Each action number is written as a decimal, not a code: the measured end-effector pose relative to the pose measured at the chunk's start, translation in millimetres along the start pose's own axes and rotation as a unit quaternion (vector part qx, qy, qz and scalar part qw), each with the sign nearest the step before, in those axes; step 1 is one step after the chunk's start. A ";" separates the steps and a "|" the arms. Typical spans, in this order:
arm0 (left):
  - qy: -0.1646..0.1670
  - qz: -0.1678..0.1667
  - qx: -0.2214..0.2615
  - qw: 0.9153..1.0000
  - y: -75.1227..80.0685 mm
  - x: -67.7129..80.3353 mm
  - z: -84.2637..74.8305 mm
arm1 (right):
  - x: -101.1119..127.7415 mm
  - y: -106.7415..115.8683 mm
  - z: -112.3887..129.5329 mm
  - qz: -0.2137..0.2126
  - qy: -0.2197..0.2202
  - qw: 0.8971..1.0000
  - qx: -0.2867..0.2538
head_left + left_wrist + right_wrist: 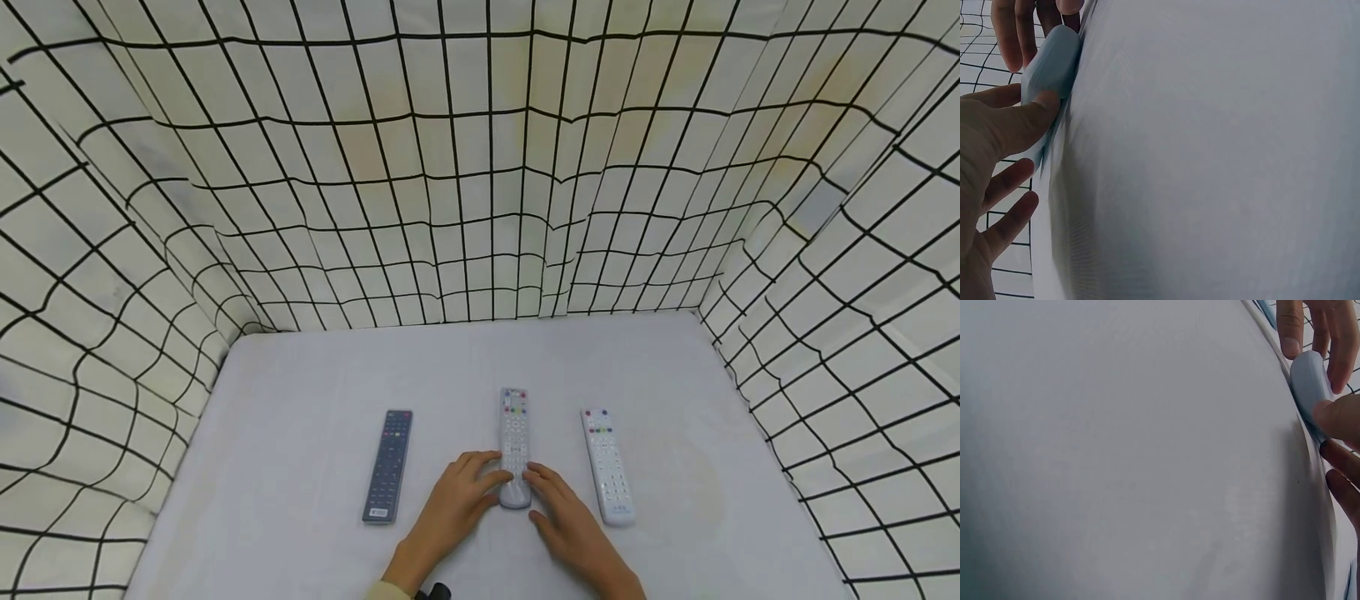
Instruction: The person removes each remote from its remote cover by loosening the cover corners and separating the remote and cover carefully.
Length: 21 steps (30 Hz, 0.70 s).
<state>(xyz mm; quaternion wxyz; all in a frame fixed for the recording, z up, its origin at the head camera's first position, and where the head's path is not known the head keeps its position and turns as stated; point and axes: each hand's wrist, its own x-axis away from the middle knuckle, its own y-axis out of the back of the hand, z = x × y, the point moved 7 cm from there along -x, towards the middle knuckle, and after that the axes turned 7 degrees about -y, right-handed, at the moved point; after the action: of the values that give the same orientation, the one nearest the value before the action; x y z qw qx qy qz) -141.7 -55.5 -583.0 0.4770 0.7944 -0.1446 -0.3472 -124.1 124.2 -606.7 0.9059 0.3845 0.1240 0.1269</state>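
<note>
In the head view a pale grey remote control [514, 433] lies lengthwise at the middle of the white table, between both hands. My left hand [454, 500] is at its lower left; one fingertip rests over its edge, and the thumb lies lower. On the other side, my right hand [572, 527] touches its edge with extended fingertips, its thumb apart below. The left wrist view shows the rounded near end of the remote [1054, 65] with digits of the left hand [997, 134] against it. From the right wrist, digits of the right hand [1342, 428] meet the remote [1310, 378].
A dark grey remote control [387, 467] lies to the left. To the right there is a white remote control [607, 467], slightly slanted. The white-covered table [285, 400] is enclosed at the back and sides by pale walls with black grid netting [465, 175].
</note>
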 end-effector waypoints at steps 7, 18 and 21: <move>-0.013 -0.018 -0.002 1.000 5.1 -6.3 -3.1 | -0.5 0.0 3.6 -0.043 0.039 0.998 -0.005; -0.039 -0.059 -0.007 0.997 23.2 -21.4 -12.6 | -1.1 24.9 19.8 -0.123 0.125 0.982 -0.067; -0.042 -0.071 -0.006 0.997 32.2 -26.6 -14.9 | -4.7 33.8 24.6 -0.132 0.127 0.979 -0.085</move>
<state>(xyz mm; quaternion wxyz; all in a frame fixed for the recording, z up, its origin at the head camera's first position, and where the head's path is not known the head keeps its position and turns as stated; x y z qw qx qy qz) -147.2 -47.0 -539.8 0.4497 0.7843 -0.1060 -0.4140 -125.1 129.1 -564.9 0.9209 0.2669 0.2767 0.0643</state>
